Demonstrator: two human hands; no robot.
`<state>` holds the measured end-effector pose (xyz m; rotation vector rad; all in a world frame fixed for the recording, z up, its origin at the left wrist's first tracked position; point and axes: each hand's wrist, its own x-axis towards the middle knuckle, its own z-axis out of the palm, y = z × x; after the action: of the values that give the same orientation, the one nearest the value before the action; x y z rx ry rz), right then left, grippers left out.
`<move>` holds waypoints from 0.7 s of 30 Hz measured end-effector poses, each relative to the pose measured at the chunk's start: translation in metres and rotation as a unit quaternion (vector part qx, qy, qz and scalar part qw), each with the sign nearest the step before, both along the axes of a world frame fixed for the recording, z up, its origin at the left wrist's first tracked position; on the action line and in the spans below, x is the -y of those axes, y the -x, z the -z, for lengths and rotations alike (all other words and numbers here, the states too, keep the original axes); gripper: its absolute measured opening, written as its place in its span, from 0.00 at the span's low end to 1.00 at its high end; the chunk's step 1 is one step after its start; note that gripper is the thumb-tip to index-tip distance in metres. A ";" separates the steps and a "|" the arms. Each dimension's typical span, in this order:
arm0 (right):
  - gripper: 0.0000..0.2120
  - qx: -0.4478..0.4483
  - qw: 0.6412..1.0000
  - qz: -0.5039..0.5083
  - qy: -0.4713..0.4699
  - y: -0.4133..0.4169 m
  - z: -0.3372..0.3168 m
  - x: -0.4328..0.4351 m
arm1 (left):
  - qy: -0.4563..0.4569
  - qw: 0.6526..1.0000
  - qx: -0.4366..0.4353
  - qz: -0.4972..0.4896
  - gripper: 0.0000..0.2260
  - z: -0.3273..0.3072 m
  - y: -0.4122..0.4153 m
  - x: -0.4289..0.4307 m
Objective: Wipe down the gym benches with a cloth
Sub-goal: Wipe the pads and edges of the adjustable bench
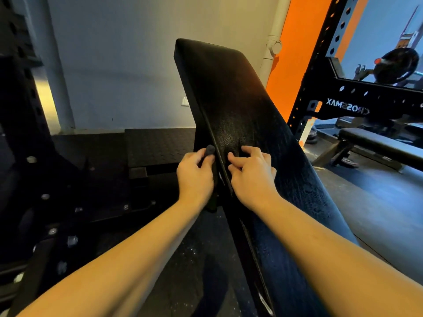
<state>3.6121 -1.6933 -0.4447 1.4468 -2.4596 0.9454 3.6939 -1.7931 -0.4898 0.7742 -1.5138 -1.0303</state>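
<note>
A black padded bench backrest (240, 106) rises steeply from the lower right to the upper middle, its surface speckled and shiny. My left hand (195, 177) grips a dark rounded handle (210, 150) that sticks up just beside the pad's left edge. My right hand (250, 175) lies on the pad next to that edge, fingers curled, their tips and the thumb touching the surface. I see nothing held in it. No cloth is in view.
A black power rack (343, 106) marked with mirrored lettering stands at the right, and a flat bench (375, 143) lies under it. More black machine frame with bolts (52, 229) fills the left. A grey wall and dark rubber floor (389, 202) surround the bench.
</note>
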 end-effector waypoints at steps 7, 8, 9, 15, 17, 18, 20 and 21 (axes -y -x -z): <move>0.16 -0.003 1.000 -0.001 0.008 0.000 0.003 -0.001 | 0.010 0.999 -0.023 0.022 0.08 0.012 -0.006 -0.018; 0.16 -0.004 1.000 0.000 0.007 0.001 0.003 0.000 | 0.010 1.000 -0.023 0.009 0.08 0.006 -0.003 -0.010; 0.16 -0.006 1.000 0.002 0.006 0.001 0.003 0.001 | 0.008 1.000 -0.023 -0.003 0.08 0.001 0.000 -0.004; 0.16 -0.002 1.000 0.005 0.003 -0.001 0.004 0.001 | -0.011 0.999 -0.033 -0.029 0.08 0.002 0.006 -0.003; 0.16 0.003 1.000 0.001 0.001 -0.001 0.003 -0.002 | -0.013 0.999 -0.032 -0.024 0.08 0.006 0.003 -0.015; 0.16 0.009 1.000 -0.003 0.002 -0.001 0.002 -0.003 | -0.007 0.999 -0.027 -0.016 0.08 0.010 0.001 -0.022; 0.16 0.022 1.000 -0.013 0.007 -0.001 0.001 -0.005 | 0.004 1.000 -0.019 0.007 0.08 0.020 -0.005 -0.031; 0.15 0.028 0.999 -0.017 0.012 -0.001 0.001 -0.008 | 0.006 1.000 -0.015 0.018 0.08 0.025 -0.007 -0.036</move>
<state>3.6134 -1.6857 -0.4457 1.4796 -2.4612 1.0305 3.7011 -1.7575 -0.5144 0.7226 -1.5108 -1.0539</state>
